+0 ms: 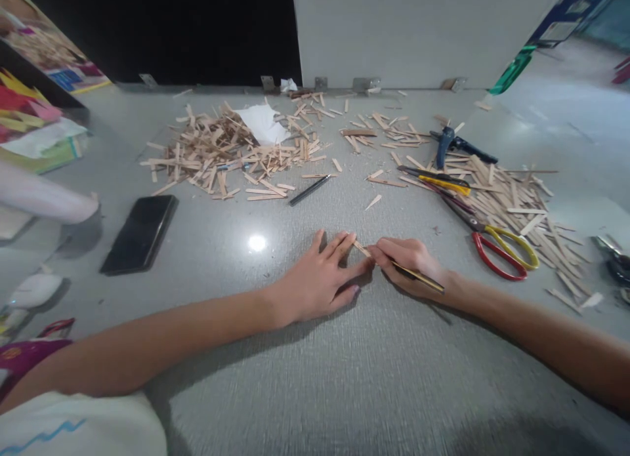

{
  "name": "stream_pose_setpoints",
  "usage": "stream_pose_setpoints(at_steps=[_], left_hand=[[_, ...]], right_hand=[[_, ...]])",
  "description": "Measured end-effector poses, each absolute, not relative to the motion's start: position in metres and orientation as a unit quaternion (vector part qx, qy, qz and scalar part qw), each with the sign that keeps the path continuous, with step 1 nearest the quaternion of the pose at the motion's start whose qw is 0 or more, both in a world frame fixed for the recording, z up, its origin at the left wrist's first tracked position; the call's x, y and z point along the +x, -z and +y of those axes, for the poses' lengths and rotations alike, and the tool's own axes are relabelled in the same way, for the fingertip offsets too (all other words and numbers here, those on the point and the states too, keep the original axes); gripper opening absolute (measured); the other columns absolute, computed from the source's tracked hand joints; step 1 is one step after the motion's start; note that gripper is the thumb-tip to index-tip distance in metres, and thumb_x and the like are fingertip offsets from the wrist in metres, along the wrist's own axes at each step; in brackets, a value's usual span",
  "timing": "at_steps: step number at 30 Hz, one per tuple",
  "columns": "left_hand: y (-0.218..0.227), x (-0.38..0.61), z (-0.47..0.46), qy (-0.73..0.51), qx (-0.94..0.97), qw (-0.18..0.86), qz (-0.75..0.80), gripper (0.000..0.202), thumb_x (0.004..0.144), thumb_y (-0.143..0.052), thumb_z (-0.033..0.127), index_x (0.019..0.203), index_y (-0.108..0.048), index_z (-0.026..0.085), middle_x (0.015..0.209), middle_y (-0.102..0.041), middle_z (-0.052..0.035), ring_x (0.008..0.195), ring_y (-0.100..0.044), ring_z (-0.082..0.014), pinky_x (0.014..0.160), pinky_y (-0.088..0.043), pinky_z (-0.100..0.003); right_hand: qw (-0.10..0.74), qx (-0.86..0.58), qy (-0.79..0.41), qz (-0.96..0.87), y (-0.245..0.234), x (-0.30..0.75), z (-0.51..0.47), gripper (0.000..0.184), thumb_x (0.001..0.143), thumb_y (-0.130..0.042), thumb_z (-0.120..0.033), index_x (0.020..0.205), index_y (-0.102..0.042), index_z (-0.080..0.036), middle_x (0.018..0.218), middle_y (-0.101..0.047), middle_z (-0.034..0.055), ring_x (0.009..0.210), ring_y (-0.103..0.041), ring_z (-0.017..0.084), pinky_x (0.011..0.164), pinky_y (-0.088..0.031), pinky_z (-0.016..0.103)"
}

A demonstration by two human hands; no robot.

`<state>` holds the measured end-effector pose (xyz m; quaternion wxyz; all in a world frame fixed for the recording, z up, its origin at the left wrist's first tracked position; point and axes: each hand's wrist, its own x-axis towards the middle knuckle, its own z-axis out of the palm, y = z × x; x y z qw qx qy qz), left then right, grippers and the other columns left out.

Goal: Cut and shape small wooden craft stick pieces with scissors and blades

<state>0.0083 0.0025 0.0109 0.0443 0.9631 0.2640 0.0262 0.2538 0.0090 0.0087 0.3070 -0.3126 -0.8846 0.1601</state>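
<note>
My left hand (pixel 322 279) lies flat on the grey table (pixel 344 377), fingers pressing down a small wooden stick (pixel 362 248). Right beside it, my right hand (pixel 408 262) grips a thin pencil-like tool (pixel 418 277), its tip meeting the stick where the two hands touch. Whether the tool is a pencil or a blade I cannot tell.
A heap of cut wooden sticks (pixel 221 154) lies at the back left, with white paper (pixel 263 123). More sticks (pixel 516 200), red-and-yellow scissors (pixel 497 246), a yellow cutter (pixel 443 180) and a blue tool (pixel 453 144) sit at the right. A black phone (pixel 140 233) and a dark pen (pixel 310 189) lie left of centre.
</note>
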Motion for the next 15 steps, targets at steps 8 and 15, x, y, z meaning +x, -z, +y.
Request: stream_pose_setpoints(at_steps=[8,15], left_hand=[[-0.009,0.0081,0.0024,-0.021,0.962,0.038,0.271,0.057,0.115,-0.038,0.042,0.168,-0.038,0.023,0.167,-0.046,-0.0293,0.157,-0.044,-0.0466,0.117,-0.04,-0.071],[-0.0048,0.0049,0.0027,-0.042,0.964,0.041,0.259,0.058,0.115,-0.037,0.042,0.169,-0.036,0.022,0.167,-0.045,-0.0286,0.157,-0.043,-0.0456,0.119,-0.038,-0.069]], right_hand=[[0.313,-0.301,-0.131,-0.891,-0.0097,0.2535,0.0081,0.034,0.115,-0.04,-0.019,0.082,-0.046,-0.026,0.067,-0.05,-0.0047,0.055,-0.044,0.012,0.053,-0.036,0.028],[0.323,-0.325,-0.146,-0.877,-0.0092,0.2538,0.0045,0.038,0.115,-0.043,-0.025,0.078,-0.051,-0.024,0.064,-0.053,-0.0039,0.053,-0.047,0.012,0.052,-0.036,0.027]])
